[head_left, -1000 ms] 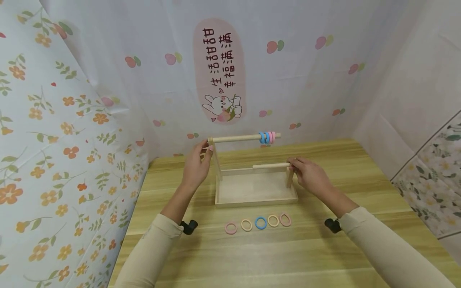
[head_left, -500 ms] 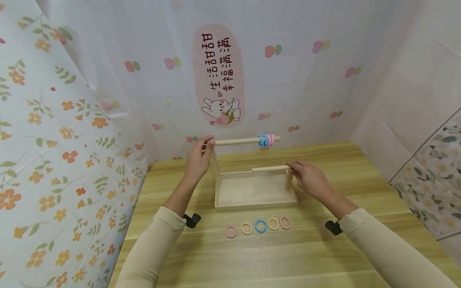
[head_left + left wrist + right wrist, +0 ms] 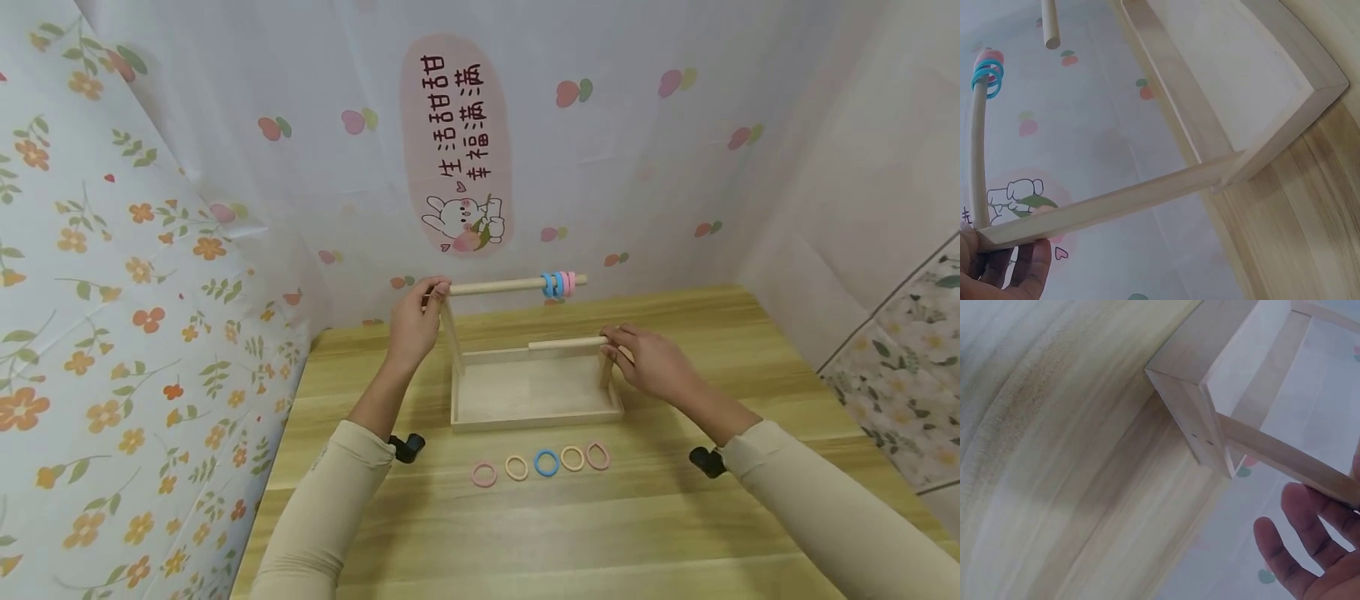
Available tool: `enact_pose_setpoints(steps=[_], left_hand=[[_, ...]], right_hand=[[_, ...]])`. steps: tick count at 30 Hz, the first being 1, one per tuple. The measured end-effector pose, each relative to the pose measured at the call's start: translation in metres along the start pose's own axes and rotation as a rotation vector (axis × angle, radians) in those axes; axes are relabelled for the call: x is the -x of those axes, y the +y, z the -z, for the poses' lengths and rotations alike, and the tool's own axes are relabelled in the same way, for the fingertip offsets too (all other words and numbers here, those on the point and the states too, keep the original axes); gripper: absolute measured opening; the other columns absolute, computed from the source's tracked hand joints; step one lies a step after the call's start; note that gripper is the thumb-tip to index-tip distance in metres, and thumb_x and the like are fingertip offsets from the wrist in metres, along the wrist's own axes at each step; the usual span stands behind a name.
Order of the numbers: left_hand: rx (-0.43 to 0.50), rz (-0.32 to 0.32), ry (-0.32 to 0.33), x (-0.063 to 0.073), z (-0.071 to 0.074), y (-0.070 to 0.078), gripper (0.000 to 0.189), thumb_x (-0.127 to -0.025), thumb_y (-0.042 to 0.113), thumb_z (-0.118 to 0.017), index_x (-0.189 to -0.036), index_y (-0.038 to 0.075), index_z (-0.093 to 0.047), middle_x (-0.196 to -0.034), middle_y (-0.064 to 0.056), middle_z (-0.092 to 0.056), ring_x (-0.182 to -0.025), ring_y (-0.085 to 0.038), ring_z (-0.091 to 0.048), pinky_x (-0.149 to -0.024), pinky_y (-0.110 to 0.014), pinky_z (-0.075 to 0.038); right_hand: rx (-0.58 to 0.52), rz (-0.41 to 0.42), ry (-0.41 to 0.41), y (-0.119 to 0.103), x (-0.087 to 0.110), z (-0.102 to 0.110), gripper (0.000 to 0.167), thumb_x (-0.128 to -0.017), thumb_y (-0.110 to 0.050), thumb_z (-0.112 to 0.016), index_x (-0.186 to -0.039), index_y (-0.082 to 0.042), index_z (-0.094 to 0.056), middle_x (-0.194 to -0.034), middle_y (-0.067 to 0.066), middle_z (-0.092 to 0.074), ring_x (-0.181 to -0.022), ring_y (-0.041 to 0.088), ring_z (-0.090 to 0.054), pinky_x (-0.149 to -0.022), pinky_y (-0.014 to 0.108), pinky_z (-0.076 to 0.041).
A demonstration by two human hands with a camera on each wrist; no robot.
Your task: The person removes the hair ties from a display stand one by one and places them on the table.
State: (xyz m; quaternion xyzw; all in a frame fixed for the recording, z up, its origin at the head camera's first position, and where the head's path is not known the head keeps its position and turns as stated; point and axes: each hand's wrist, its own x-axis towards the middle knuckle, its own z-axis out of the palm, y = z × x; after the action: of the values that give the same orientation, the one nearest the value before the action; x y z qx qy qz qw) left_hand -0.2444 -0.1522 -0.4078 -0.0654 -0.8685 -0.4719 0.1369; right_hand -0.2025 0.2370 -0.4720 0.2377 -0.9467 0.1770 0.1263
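Note:
A pale wooden rack has a shallow tray (image 3: 536, 422) with a tall post (image 3: 1110, 203) at its left and a shorter post (image 3: 1291, 459) at its right. From the tall post an upper rod (image 3: 495, 287) reaches rightward, carrying blue and pink rings (image 3: 558, 284) near its free end. My left hand (image 3: 415, 329) grips the top of that post, where the rod joins it. At the short post's top, my right hand (image 3: 648, 362) holds the post between thumb and fingers; a lower rod (image 3: 566, 343) points left from there. Its joint is partly hidden by the fingers.
Before the tray, several rings lie in a row on the wood-grain table (image 3: 525, 533), including a blue ring (image 3: 547, 462) and a pink ring (image 3: 483, 475). Patterned cloth (image 3: 337, 167) hangs behind and at both sides. Black wrist mounts (image 3: 407, 448) sit under the forearms.
My left hand has shifted slightly up and right, its fingers now over the top of the tall post. The right hand stays at the short post. The rings look unmoved.

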Motion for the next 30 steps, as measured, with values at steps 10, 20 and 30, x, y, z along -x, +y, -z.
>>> enact_pose_setpoints(steps=[10, 20, 30], left_hand=[[-0.014, -0.033, 0.0, -0.002, -0.001, -0.002, 0.041, -0.115, 0.041, -0.055, -0.135, 0.01, -0.074, -0.126, -0.015, -0.079, -0.119, -0.034, -0.075, -0.089, -0.051, -0.062], [-0.012, -0.017, -0.002, -0.001, 0.001, -0.002, 0.041, -0.114, 0.04, -0.056, -0.136, 0.011, -0.074, -0.13, -0.014, -0.078, -0.121, -0.034, -0.074, -0.092, -0.052, -0.062], [-0.011, -0.013, -0.008, -0.001, 0.002, -0.001, 0.042, -0.114, 0.041, -0.056, -0.136, 0.01, -0.074, -0.129, -0.015, -0.079, -0.121, -0.034, -0.076, -0.091, -0.052, -0.064]], right_hand=[[-0.035, -0.005, -0.073, 0.003, -0.007, 0.009, 0.032, -0.112, -0.02, -0.067, -0.133, 0.003, -0.076, -0.122, 0.023, -0.078, -0.084, 0.028, -0.073, -0.081, 0.055, -0.062], [-0.088, -0.028, -0.035, -0.002, -0.021, 0.02, 0.042, -0.111, -0.017, -0.069, -0.144, 0.007, -0.066, -0.13, 0.029, -0.068, -0.11, 0.046, -0.074, -0.087, 0.062, -0.062], [-0.163, 0.04, 0.163, -0.015, -0.045, 0.031, 0.038, -0.104, -0.008, -0.078, -0.135, 0.011, -0.07, -0.126, 0.032, -0.072, -0.105, 0.049, -0.077, -0.086, 0.063, -0.064]])
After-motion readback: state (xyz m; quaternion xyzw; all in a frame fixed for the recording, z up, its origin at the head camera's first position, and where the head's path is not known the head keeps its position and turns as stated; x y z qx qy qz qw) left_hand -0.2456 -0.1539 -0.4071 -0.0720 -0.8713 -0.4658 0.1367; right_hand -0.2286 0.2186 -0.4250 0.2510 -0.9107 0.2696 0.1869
